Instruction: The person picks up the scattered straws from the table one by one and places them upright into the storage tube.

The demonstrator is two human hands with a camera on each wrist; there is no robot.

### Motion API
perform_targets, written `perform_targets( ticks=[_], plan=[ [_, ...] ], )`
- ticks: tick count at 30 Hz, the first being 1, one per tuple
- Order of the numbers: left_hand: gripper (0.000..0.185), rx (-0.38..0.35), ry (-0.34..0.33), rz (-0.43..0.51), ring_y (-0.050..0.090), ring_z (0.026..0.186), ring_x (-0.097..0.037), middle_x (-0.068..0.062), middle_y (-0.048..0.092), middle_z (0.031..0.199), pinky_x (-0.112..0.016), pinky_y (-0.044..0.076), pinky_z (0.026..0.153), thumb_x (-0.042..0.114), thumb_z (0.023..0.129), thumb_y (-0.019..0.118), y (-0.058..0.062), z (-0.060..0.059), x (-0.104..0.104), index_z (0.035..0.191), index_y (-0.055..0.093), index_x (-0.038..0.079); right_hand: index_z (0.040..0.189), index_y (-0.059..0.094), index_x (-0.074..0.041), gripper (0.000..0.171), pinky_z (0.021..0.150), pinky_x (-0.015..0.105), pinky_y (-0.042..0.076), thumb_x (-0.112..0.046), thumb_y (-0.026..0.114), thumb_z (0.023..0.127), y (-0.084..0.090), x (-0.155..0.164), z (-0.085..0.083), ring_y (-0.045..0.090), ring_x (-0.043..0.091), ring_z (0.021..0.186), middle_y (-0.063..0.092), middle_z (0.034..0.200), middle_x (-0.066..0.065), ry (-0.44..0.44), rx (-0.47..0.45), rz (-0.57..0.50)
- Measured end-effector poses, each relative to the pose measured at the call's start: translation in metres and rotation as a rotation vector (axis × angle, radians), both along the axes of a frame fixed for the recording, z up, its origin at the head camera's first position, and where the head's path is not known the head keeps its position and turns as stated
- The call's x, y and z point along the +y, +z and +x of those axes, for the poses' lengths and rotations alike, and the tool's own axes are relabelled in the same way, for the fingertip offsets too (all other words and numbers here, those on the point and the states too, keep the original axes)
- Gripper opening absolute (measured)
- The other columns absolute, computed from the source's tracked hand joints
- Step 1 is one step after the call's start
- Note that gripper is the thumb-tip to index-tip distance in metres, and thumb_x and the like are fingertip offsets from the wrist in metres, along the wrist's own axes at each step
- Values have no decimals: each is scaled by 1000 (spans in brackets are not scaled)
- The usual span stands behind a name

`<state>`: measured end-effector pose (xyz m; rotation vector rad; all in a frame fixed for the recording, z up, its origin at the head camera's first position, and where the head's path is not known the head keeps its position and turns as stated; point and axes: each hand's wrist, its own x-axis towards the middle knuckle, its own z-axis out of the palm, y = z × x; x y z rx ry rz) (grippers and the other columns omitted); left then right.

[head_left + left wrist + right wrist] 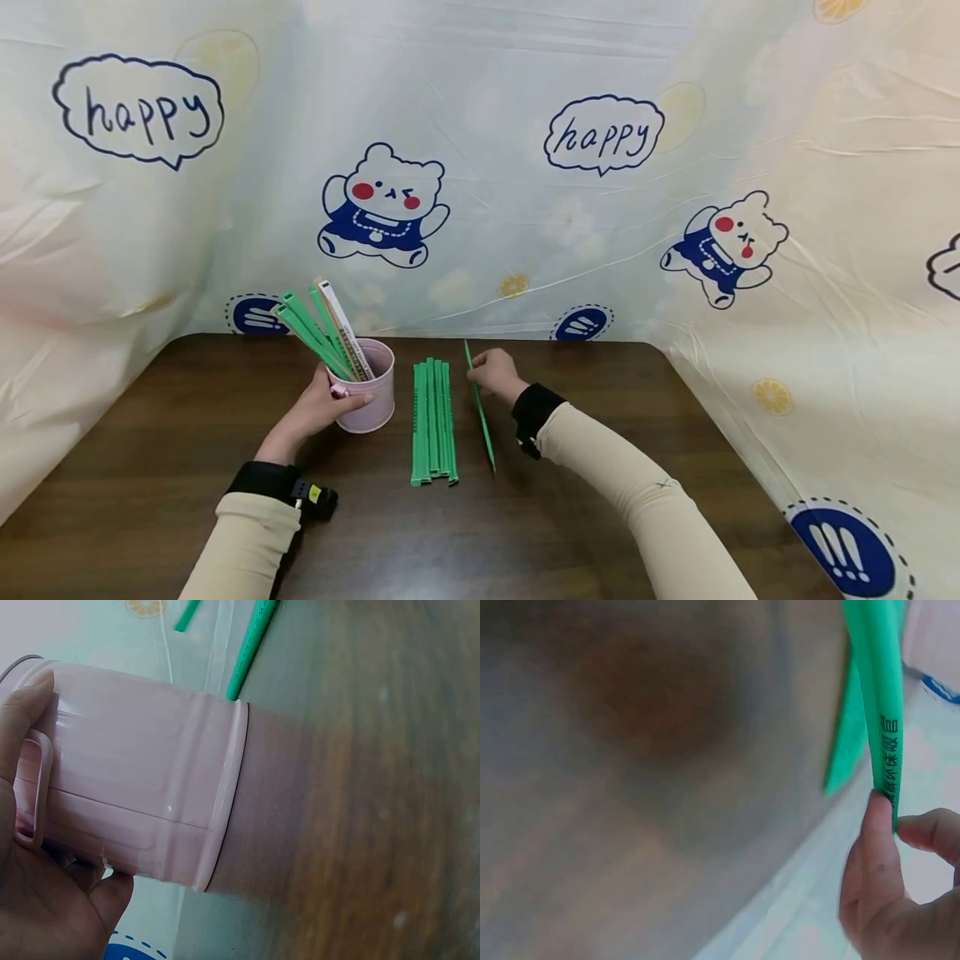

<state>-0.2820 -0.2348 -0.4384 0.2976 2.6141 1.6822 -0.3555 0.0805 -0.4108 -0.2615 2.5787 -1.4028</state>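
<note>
My left hand (322, 407) grips a small pink bucket (380, 398) from its left side. In the left wrist view, fingers and thumb reach round the bucket (127, 757) beside its small side handle (45, 787). Several green-wrapped straws (303, 325) and a white one (347, 329) lean out of the bucket to the left. My right hand (498, 373) pinches a single green-wrapped straw (482, 417) between thumb and fingers. Dark printed characters mark that straw (881, 697) in the right wrist view. Left of it, several green-wrapped straws (432, 425) lie side by side on the table.
The brown wooden table (570, 533) ends at a hanging cloth (487, 208) printed with bears and the word happy. The straw row stands between the bucket and my right hand. Cloth also hangs along the table's left and right sides.
</note>
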Motion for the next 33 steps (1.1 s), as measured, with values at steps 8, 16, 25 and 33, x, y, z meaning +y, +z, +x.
perform_targets(
  ticks=[8, 16, 25, 33],
  plan=[
    [105, 0, 1, 12, 24, 146, -52, -38, 17, 159, -69, 23, 120, 19, 91, 72, 1, -1, 0, 157, -6, -6, 136, 59, 7, 39, 75, 35, 57, 1, 56, 97, 35, -4, -2, 66, 24, 80, 69, 111, 23, -62, 173, -48],
    [105, -1, -4, 22, 24, 146, -53, -38, 16, 158, -69, 23, 120, 18, 91, 72, -1, -1, 0, 156, -6, -6, 142, 54, 3, 43, 77, 32, 56, -2, 55, 100, 64, -6, -6, 62, 26, 94, 63, 112, 17, -85, 227, -149],
    [105, 2, -6, 12, 25, 145, -53, -38, 16, 158, -71, 24, 119, 18, 91, 72, -1, 0, -1, 156, -7, -6, 144, 52, 1, 43, 92, 39, 59, -3, 52, 101, 113, -18, -11, 60, 26, 106, 59, 119, 18, -76, 327, -268],
    [105, 29, -10, 24, 26, 145, -52, -38, 18, 158, -69, 24, 119, 16, 90, 72, -3, 0, -1, 157, -5, -5, 142, 54, 0, 41, 91, 35, 60, -4, 56, 101, 156, -54, -7, 63, 27, 110, 62, 119, 18, -48, 405, -292]
  ],
)
